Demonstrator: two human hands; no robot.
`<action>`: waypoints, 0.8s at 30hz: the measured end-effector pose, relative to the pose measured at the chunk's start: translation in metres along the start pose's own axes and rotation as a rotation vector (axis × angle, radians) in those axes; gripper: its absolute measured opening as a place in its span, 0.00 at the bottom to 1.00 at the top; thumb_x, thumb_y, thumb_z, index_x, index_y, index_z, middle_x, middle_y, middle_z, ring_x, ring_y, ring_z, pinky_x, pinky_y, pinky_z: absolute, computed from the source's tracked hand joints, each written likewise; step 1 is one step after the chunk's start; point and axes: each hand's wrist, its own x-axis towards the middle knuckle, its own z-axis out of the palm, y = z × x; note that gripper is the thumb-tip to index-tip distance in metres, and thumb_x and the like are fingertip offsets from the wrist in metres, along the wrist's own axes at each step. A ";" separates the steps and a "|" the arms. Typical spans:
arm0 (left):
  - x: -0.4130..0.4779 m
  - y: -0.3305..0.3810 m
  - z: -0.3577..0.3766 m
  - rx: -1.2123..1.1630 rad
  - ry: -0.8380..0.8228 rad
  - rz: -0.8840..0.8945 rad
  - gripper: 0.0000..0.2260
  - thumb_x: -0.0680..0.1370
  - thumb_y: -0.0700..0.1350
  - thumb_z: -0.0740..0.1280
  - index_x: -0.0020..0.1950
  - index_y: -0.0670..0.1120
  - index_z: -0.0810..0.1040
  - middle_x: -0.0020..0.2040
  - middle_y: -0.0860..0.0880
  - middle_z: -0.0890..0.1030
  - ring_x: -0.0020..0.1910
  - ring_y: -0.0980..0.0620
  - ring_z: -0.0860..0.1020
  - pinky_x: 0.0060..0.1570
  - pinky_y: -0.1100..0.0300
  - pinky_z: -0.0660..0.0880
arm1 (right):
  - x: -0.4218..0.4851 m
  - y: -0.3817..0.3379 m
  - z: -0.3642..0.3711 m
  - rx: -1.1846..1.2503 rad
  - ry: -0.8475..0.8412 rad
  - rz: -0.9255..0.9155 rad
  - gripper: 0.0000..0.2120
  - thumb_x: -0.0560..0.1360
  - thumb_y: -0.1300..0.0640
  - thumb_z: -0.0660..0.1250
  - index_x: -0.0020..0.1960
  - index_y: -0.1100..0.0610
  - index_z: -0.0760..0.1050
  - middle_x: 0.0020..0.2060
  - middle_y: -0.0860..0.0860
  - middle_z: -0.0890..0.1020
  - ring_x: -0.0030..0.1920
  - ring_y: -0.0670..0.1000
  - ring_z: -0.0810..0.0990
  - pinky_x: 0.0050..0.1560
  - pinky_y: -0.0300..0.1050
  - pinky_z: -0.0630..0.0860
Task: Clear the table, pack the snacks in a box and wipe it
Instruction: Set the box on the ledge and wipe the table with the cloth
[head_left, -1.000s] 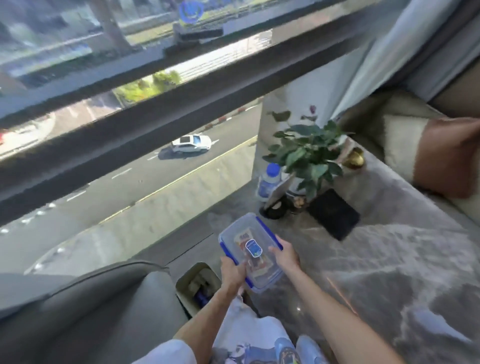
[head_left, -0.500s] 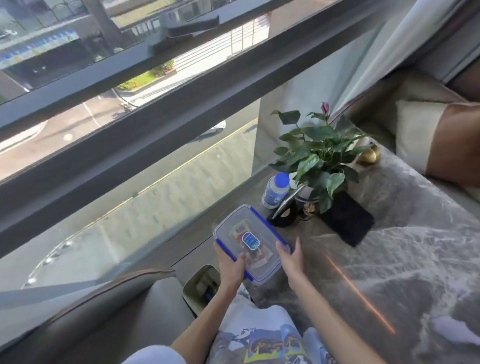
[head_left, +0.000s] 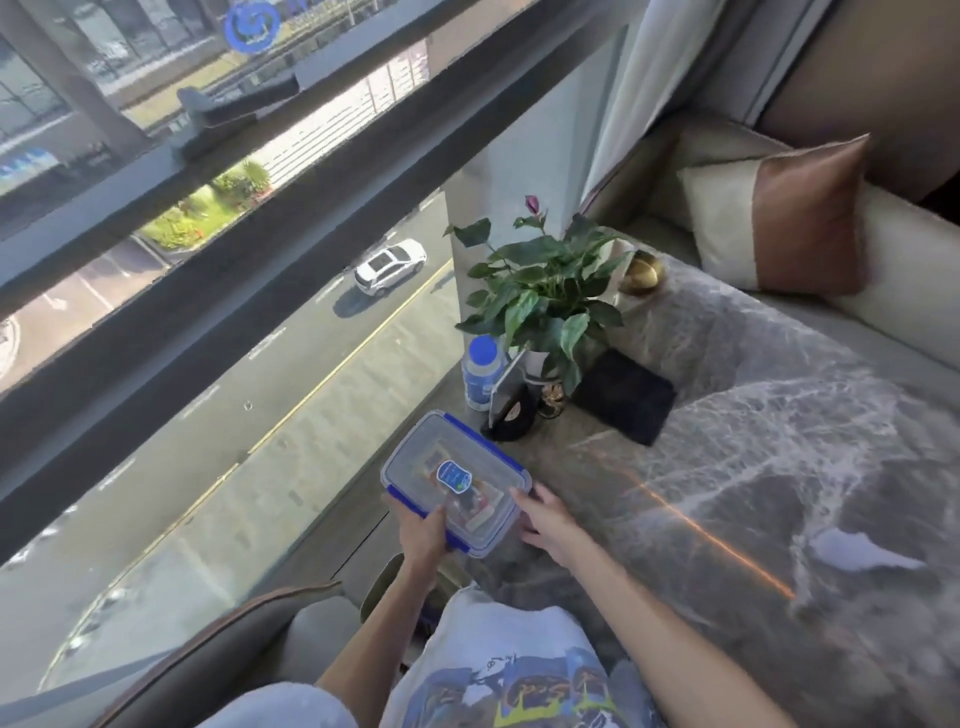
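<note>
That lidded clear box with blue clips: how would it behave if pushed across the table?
The snack box looks like rigid plastic, so it should hold shape under the grip of the left hand. Low and flat, it seems unlikely to tip. On the polished marble table it would probably slide easily.

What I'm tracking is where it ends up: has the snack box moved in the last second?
Yes. The snack box moved forward, nearer the standing water bottle; the left hand grips it.

Potted plant (head_left: 540, 293), two-tone cushion (head_left: 779, 218), white car (head_left: 389, 267) outside
</note>
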 end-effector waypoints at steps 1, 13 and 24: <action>-0.003 0.001 0.003 0.012 0.040 -0.001 0.34 0.76 0.46 0.67 0.75 0.53 0.50 0.67 0.43 0.73 0.62 0.40 0.76 0.61 0.37 0.75 | -0.004 0.000 -0.008 -0.032 0.008 -0.017 0.30 0.78 0.50 0.65 0.76 0.51 0.58 0.70 0.54 0.71 0.68 0.56 0.72 0.66 0.57 0.71; -0.066 0.027 0.136 0.858 0.060 0.688 0.11 0.80 0.46 0.58 0.58 0.46 0.76 0.56 0.45 0.80 0.57 0.45 0.75 0.56 0.52 0.72 | -0.047 0.000 -0.178 -0.137 0.369 -0.254 0.10 0.79 0.56 0.63 0.55 0.60 0.79 0.43 0.55 0.82 0.43 0.53 0.80 0.42 0.43 0.74; 0.044 0.098 0.297 0.910 -0.234 0.546 0.10 0.77 0.40 0.58 0.50 0.40 0.79 0.49 0.38 0.82 0.52 0.37 0.79 0.49 0.50 0.73 | 0.038 -0.108 -0.223 -0.223 0.747 -0.241 0.10 0.74 0.56 0.68 0.53 0.58 0.83 0.50 0.57 0.86 0.51 0.57 0.84 0.52 0.48 0.78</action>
